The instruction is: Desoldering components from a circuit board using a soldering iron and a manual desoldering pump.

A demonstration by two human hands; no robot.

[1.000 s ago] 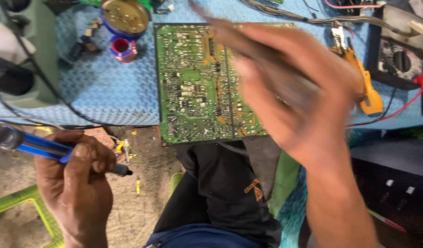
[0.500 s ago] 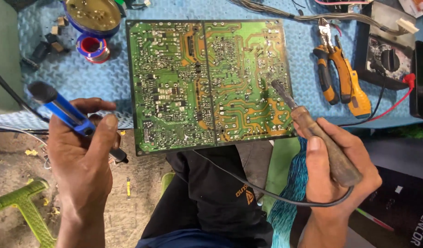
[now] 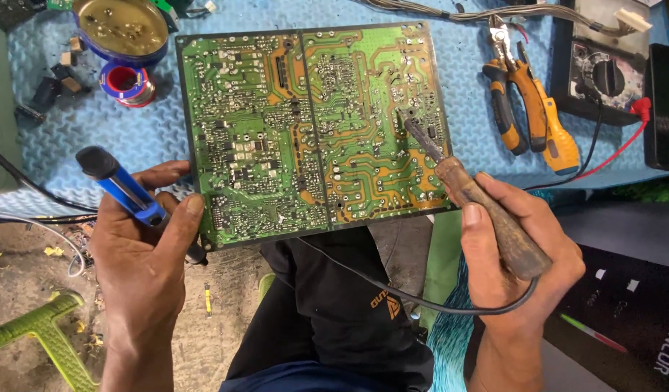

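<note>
Circuit board (image 3: 313, 131), solder side up, lies flat on the blue textured mat (image 3: 131, 138), its near edge overhanging the bench above the person's lap. It looks light, thin and rigid, a green laminate with copper traces and many small prickly solder joints; I judge it best held by the bare edges, since the joints are fragile and sharp. The left hand (image 3: 142, 247) is wrapped closed around a blue desoldering pump (image 3: 120, 185), thumb tip touching the board's left edge. The right hand (image 3: 512, 247) is closed firmly on the worn wooden handle of a soldering iron (image 3: 465, 181), whose dark metal tip rests on the board's right half. Orange-handled pliers (image 3: 523, 94) lie nearby, and a round flux tin (image 3: 120, 29) and a solder spool (image 3: 127, 81).
</note>
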